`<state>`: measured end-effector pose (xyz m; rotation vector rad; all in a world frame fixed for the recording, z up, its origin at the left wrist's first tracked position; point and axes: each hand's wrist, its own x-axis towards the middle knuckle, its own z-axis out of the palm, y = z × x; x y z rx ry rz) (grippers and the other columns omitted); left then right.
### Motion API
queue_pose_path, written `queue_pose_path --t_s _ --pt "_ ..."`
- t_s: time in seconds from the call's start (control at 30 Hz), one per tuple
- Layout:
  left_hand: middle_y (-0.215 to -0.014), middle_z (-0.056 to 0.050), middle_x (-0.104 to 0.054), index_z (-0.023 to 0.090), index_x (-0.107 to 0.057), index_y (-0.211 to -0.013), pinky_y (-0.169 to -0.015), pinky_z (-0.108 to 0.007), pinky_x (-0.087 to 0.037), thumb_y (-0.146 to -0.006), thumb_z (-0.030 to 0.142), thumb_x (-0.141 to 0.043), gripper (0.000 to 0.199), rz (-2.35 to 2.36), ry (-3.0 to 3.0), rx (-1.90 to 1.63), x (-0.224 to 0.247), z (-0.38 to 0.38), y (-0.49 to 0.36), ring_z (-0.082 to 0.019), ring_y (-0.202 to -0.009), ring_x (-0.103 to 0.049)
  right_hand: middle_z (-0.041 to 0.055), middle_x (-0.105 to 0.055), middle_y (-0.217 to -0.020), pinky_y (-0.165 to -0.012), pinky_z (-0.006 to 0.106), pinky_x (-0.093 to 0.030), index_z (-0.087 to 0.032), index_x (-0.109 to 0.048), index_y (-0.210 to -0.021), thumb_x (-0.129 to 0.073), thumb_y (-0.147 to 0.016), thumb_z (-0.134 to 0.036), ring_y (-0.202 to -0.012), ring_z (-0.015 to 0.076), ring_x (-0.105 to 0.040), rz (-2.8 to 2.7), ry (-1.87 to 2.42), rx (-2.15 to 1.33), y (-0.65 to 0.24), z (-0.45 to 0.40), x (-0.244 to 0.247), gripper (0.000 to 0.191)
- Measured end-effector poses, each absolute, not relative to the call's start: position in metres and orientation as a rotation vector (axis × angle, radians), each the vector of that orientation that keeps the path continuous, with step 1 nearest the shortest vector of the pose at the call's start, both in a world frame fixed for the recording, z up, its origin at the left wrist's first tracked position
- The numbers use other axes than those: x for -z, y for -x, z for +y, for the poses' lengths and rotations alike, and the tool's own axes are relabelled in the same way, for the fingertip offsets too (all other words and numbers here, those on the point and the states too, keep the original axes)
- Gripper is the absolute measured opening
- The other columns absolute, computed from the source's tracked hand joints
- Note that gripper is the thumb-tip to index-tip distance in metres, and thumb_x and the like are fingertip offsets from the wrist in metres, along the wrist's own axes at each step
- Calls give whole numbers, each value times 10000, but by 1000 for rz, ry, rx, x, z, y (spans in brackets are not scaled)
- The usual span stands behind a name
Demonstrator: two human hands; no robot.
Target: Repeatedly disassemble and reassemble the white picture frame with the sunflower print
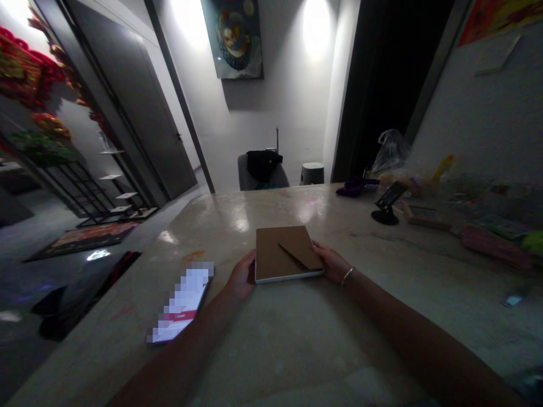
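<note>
A flat kraft-brown card packet [275,254] with a white lower edge lies on the polished stone table [297,333], and a folded brown flap [301,247] sits on its top right. My left hand [242,276] grips its left edge. My right hand [331,262] holds the right edge, with its fingertips near the flap and a thin bracelet on the wrist. A smartphone [180,302] lies to the left of my left hand, its screen pixelated.
At the table's right stand a black phone stand [386,203], a purple cloth [356,186], a plastic bag [391,152] and several flat items. Beyond the far edge are a chair [263,175] and a stool [313,173]. The floor lies beyond the left edge.
</note>
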<state>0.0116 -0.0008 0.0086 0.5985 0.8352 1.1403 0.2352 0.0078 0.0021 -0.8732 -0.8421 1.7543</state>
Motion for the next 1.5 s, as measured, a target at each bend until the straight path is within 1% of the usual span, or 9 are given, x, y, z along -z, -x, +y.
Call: queue_pose_path --t_s 0.23,0.47,0.7,0.9,1.0,1.1,1.27,1.37,1.5 --pt "-896 -97 -683 107 -599 -976 -801 -317 -499 -797 147 -490 213 823 -693 -1081 -6 -3 -13 -198 -883 -629 3 -675 -925 -652 289 -530 -245 -463 -1114 -417 -811 -161 -743 139 -645 -735 927 -1609 -241 19 11 318" --pt "-927 -92 -677 113 -589 -996 -813 -308 -500 -810 151 -484 217 817 -718 -1098 -7 -5 -12 -184 -882 -628 -1 -673 -936 -604 263 -527 -243 -479 -1081 -410 -822 -164 -712 128 -644 -745 914 -1640 -240 16 6 279" --pt "-938 -108 -673 101 -584 -1016 -818 -325 -499 -806 149 -491 236 802 -702 -1101 -7 -5 -10 -199 -899 -623 -8 -676 -919 -675 295 -526 -246 -492 -1065 -411 -818 -164 -740 136 -645 -732 937 -1626 -238 15 4 273" --pt "-910 -105 -679 110 -583 -1023 -811 -335 -498 -801 167 -501 243 791 -711 -1081 -7 -5 -11 -206 -886 -627 5 -667 -921 -660 298 -518 -235 -483 -1097 -441 -795 -193 -742 145 -637 -803 979 -1575 -239 21 13 307" --pt "-912 -99 -677 110 -585 -999 -816 -336 -496 -802 146 -491 221 825 -702 -1089 -9 -6 -13 -198 -876 -630 13 -656 -916 -704 321 -503 -225 -483 -1127 -475 -775 -250 -779 161 -619 -936 1163 -1376 -243 24 16 352" --pt "-908 -90 -678 116 -589 -969 -812 -325 -498 -796 125 -491 199 839 -704 -1102 -11 -6 -15 -188 -862 -633 18 -641 -949 -819 347 -453 -223 -531 -1086 -474 -769 -297 -872 171 -584 -1136 1346 -1053 -247 25 15 330" --pt "-895 -99 -679 106 -596 -945 -792 -309 -507 -795 122 -492 183 856 -696 -1099 -10 -6 -15 -189 -847 -637 68 -613 -1007 -913 370 -373 -187 -604 -957 -458 -778 -315 -964 195 -534 -1390 1288 -739 -244 19 9 264" --pt "-914 -106 -676 105 -587 -998 -796 -308 -506 -796 137 -499 222 828 -707 -1088 -9 -6 -15 -195 -863 -634 76 -599 -1037 -910 379 -370 -200 -594 -995 -503 -766 -338 -973 203 -528 -1549 1238 -683 -237 10 7 283" --pt "-921 -112 -674 107 -567 -1055 -767 -306 -518 -798 158 -508 268 808 -734 -1073 -8 -6 -14 -198 -840 -640 104 -557 -1114 -917 392 -360 -189 -525 -1126 -567 -735 -369 -1027 222 -500 -1808 1233 -553 -230 -1 8 433"
